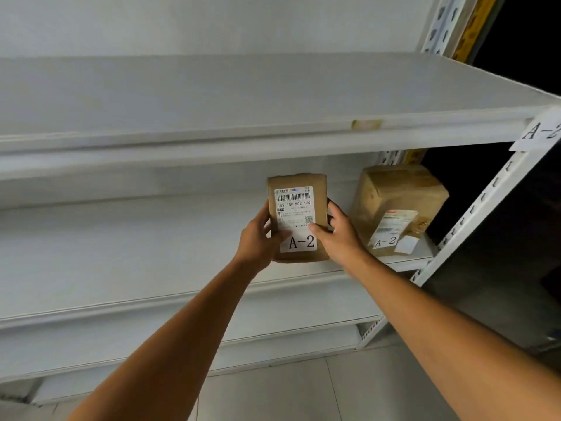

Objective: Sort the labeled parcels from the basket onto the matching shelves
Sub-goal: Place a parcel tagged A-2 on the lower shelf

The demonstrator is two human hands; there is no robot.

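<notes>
Head view is showing a brown parcel (299, 218) marked A-2 standing upright between two hands. The left hand (259, 238) is curling round its left edge, and the right hand (337, 235) is pinching its right edge. Both are holding it at the white shelf (121, 238), near another A-2 parcel (397, 205). Grey floor tiles (303, 390) are lying below.

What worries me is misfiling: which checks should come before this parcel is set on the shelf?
1. Label on the held parcel reads A-2: ok.
2. The shelf tag on the upright reads A-2: ok.
3. That tag marks this level, not the one above: cannot tell.
4. The stored parcel here also reads A-2: ok.
5. Bare shelf left of the stored parcel: ok.
6. The left hand and right hand both grip the held parcel: ok.
</notes>
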